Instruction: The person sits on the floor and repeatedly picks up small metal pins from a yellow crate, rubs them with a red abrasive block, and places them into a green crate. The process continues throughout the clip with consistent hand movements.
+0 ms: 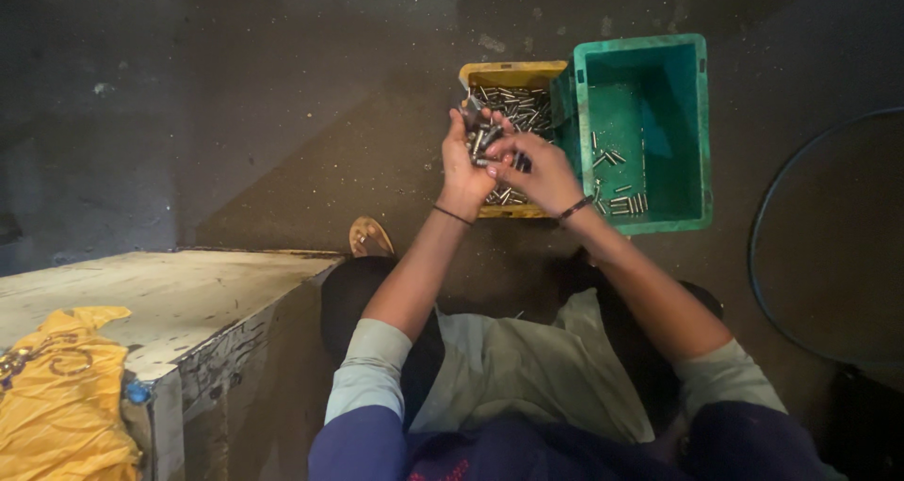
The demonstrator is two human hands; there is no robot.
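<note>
While we sit low over a dark concrete floor, our left hand is cupped and clenched around a heap of small metal pins, and our right hand lies against it, its fingers pinching at pins in that heap. Both hands hover above the near part of a yellow crate, which holds many more such pins. Touching its right side stands a green crate, largely bare inside, with a few pins lying along its near wall.

We judge the step in hand to be picking through the handful, pin by pin. As we read it, the next move calls for a fine pinch from the right hand and a short carry to the right, over the shared crate walls, without tipping the left palm.

Room is tight near us: our knees close in just behind the crates, and a sandalled foot rests to the left. A worn wooden table with a yellow cloth stands at near left, well apart from the hands. A dark hoop curves at right, beyond the green crate. Far floor lies open.
</note>
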